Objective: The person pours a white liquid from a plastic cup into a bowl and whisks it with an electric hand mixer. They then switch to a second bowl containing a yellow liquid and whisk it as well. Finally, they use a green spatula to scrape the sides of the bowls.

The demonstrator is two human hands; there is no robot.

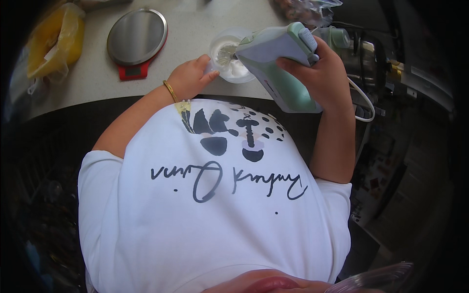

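My right hand (324, 75) grips a pale green and white electric hand mixer (273, 58), tilted so that its wire beaters (225, 55) reach down into a translucent plastic container (217, 37). White whipped cream or a similar foam (240, 69) lies in the container, around the beaters. At the container's near left side, my left hand (190, 75) holds it with thumb and fingers. Part of the container's right side is hidden behind the mixer body.
A round steel kitchen scale (137, 36) with a red base stands left on the pale countertop (183, 29). Farther left is a yellow container (75, 45) in a plastic bag. A clear bag (306, 13), a shiny metal pot or kettle (372, 60) and a white cord (366, 119) are at right.
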